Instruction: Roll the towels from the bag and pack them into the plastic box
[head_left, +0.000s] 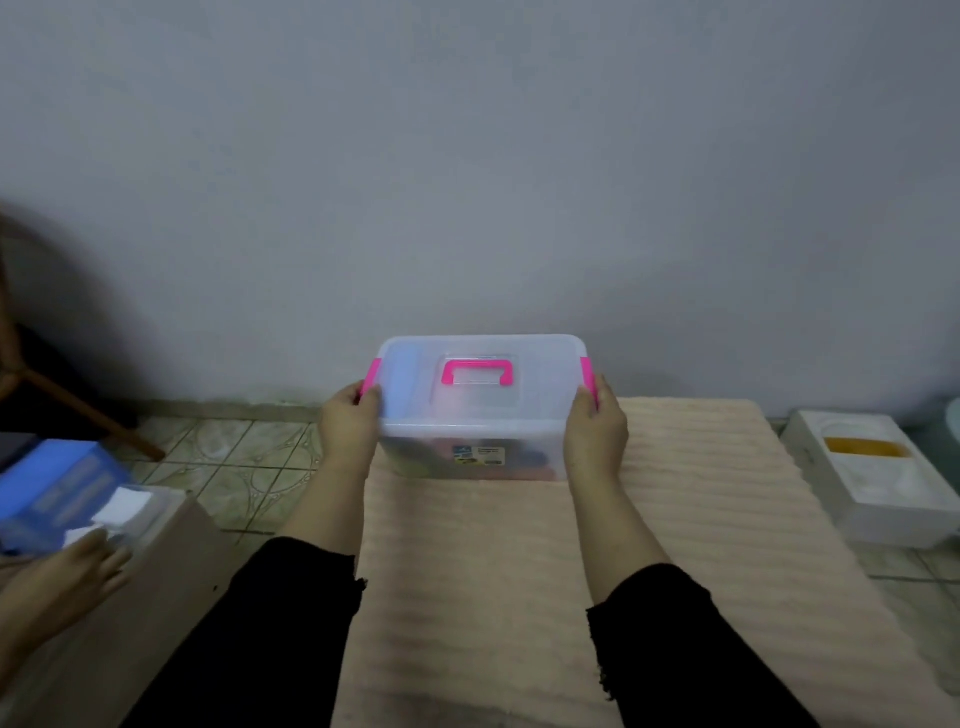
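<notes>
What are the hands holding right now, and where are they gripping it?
Both hands grip the lidded plastic box by its short ends: left hand and right hand each just below a pink latch.

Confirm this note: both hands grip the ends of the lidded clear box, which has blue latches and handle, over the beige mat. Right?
Not quite. In the head view the latches and handle are pink, not blue. The left hand and right hand do grip the lidded box over the beige mat.
</notes>
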